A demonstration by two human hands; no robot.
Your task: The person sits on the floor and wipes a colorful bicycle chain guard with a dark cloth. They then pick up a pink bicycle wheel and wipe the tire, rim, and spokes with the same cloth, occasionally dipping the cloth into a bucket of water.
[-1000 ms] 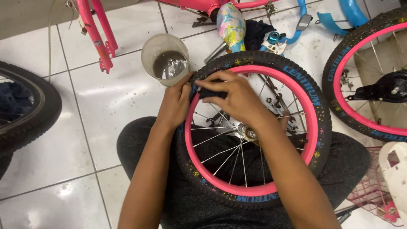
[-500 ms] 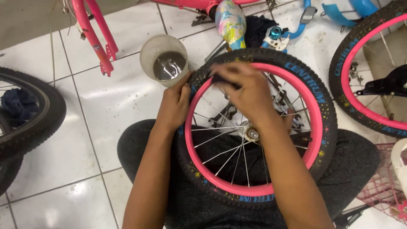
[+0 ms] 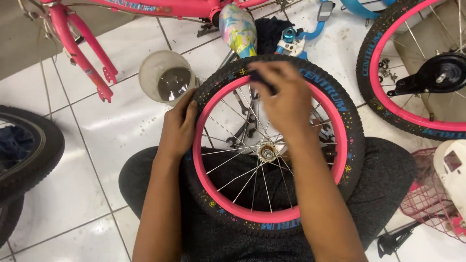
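Our right hand [image 3: 286, 99] had slid along the top of the small bike wheel [image 3: 272, 145] since a sec ago, moving right w/ a small dark pad [image 3: 259, 80] pinched in its grip against the pink rim [image 3: 213, 194]. That suggested the rubbing was working round the rim, w/ most of the circle left to cover. Our left hand [image 3: 177, 128] hadn't shifted: its grip clenched on the tyre's left edge, steadying it. The wheel lay flat across our lap, hub [image 3: 267, 153] approx. centre.

Around us: a plastic cup [image 3: 167, 77] of dark liquid on the tiled floor [image 3: 97, 145], just beside the left hand; a pink frame [image 3: 82, 43] beyond it; a second pink-rimmed wheel [image 3: 417, 68] at right; a black tyre [image 3: 29, 155] at left. Spokes & the cup sat close to the hands.
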